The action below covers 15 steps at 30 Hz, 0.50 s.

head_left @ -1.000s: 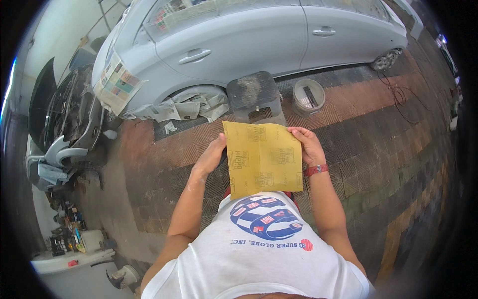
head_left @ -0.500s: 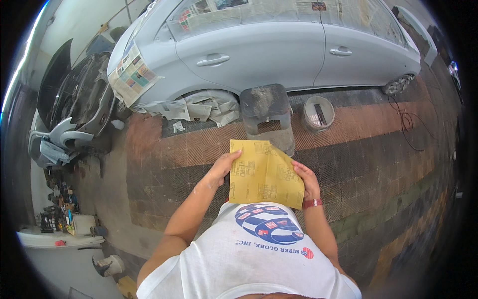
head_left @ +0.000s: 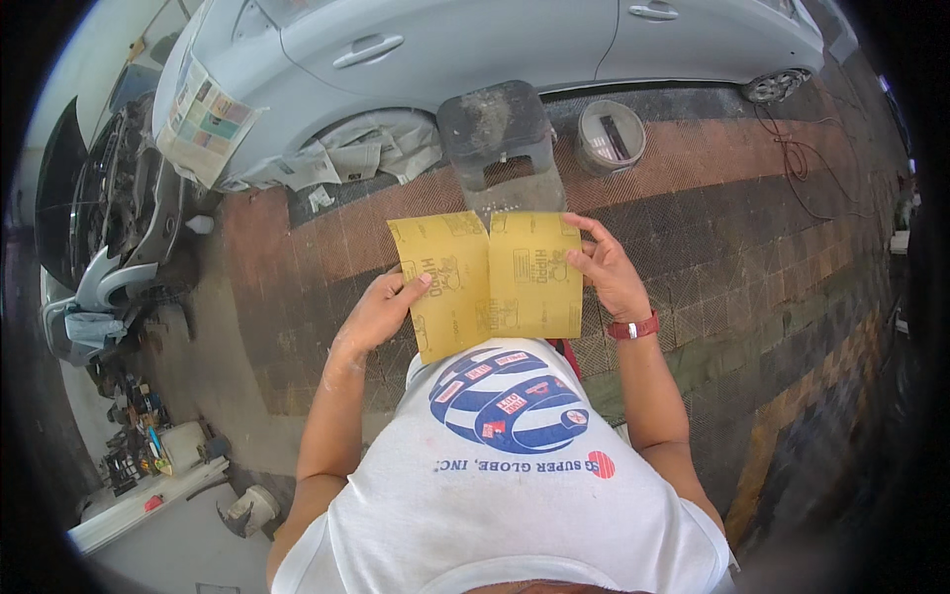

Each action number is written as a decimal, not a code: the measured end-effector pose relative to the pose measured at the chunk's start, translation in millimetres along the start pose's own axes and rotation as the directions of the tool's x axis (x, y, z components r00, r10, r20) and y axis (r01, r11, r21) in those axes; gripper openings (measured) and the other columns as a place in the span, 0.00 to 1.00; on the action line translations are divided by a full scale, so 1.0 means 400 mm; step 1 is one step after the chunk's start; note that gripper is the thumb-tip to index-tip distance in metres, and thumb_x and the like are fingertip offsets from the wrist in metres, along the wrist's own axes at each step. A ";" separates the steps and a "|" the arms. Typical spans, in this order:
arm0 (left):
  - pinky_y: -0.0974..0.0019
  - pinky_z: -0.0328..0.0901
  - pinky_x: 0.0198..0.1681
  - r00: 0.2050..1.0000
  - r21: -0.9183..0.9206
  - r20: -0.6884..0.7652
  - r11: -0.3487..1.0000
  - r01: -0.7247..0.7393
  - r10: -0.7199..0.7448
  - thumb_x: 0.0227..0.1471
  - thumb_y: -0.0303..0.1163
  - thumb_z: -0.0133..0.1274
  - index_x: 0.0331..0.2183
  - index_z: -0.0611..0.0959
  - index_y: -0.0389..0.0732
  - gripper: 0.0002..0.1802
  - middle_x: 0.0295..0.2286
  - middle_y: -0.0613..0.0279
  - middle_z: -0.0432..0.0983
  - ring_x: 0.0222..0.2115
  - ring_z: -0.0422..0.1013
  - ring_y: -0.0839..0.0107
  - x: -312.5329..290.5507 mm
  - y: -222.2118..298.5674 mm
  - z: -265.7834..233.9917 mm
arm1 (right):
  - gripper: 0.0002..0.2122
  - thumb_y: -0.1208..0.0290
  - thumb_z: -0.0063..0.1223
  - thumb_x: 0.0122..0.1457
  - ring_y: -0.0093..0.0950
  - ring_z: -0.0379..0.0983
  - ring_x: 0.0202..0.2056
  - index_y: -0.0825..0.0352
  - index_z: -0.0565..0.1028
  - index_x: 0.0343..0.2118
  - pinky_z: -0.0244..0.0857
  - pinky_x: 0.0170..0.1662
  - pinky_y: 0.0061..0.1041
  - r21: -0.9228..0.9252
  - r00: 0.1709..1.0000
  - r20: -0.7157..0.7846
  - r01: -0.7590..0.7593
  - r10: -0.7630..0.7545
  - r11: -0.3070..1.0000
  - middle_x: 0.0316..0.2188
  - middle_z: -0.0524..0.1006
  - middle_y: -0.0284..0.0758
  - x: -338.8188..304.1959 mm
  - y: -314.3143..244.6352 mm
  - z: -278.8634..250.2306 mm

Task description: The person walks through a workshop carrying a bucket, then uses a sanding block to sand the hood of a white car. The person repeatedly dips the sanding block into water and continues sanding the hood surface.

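A yellow-brown sheet of sandpaper [head_left: 492, 282], its printed backing facing up, is held in front of my shirt. A crease runs down its middle, and the two halves tilt like an open book. My left hand [head_left: 381, 309] pinches the left edge, thumb on top and fingers hidden underneath. On the opposite side my right hand [head_left: 614, 272] grips the right edge between thumb and fingers, with a red band on that wrist. Just beyond the sheet stands a dusty dark plastic stool [head_left: 500, 134].
A grey car [head_left: 495, 49] spans the far side, newspaper [head_left: 381, 148] covering its wheel area. A bucket [head_left: 611, 139] with a dark bar stands right of the stool. A hose [head_left: 792, 158] lies at the right. Car parts [head_left: 109, 277] and a cluttered bench [head_left: 148, 495] are at left.
The sandpaper has turned and now shows a clear central crease. Both hands have shifted along its edges, the right one farther up. The view has tilted downward, with less of the car showing.
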<state>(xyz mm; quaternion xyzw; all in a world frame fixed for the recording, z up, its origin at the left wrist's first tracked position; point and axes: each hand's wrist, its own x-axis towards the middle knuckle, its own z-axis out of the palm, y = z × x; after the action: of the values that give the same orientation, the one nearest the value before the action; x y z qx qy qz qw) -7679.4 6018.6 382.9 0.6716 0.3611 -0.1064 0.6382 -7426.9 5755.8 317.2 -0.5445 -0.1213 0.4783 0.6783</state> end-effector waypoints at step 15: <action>0.67 0.66 0.56 0.974 -0.549 -0.224 0.831 -0.089 -0.043 0.69 0.46 0.52 0.50 0.84 0.29 0.26 0.47 0.57 0.84 0.47 0.77 0.72 -0.126 -0.384 -0.556 | 0.13 0.79 0.59 0.65 0.29 0.84 0.40 0.74 0.79 0.52 0.81 0.46 0.29 0.163 0.960 -0.199 -0.168 0.200 0.972 0.43 0.85 0.41 0.270 0.261 0.516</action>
<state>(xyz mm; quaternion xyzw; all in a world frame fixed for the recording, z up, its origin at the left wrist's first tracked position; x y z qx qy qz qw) -7881.7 6197.3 329.8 0.4691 0.4386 0.0883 0.7615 -7567.1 5963.3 267.4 -0.5510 0.0386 0.4857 0.6776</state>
